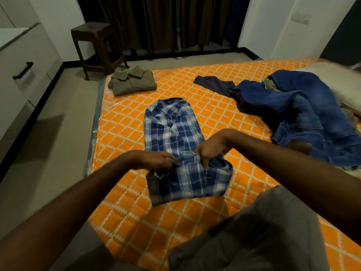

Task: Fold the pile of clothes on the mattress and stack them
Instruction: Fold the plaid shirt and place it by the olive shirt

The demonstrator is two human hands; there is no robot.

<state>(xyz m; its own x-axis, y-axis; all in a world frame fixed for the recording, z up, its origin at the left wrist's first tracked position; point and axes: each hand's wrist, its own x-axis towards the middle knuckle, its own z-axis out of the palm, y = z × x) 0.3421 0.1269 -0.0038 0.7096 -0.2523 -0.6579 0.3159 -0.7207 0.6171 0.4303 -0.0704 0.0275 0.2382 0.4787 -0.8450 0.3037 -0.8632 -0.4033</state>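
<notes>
A blue and white plaid shirt (173, 133) lies lengthwise on the orange patterned mattress (214, 102), collar at the far end, sides folded in. Its near hem is lifted and doubled over. My left hand (156, 159) pinches the left edge of that lifted fold. My right hand (211, 149) grips the fold's right part with curled fingers. A folded olive shirt (134, 81) sits at the mattress's far left corner. To the right is a loose pile of blue jeans (304, 114) with a dark garment (216, 84) spread beside it.
A dark plastic stool (97, 47) stands on the floor beyond the mattress, before dark curtains. A white cabinet with a black handle (23, 70) runs along the left. My knee in grey shorts (263, 231) rests on the mattress's near edge. A pale pillow (322, 69) lies far right.
</notes>
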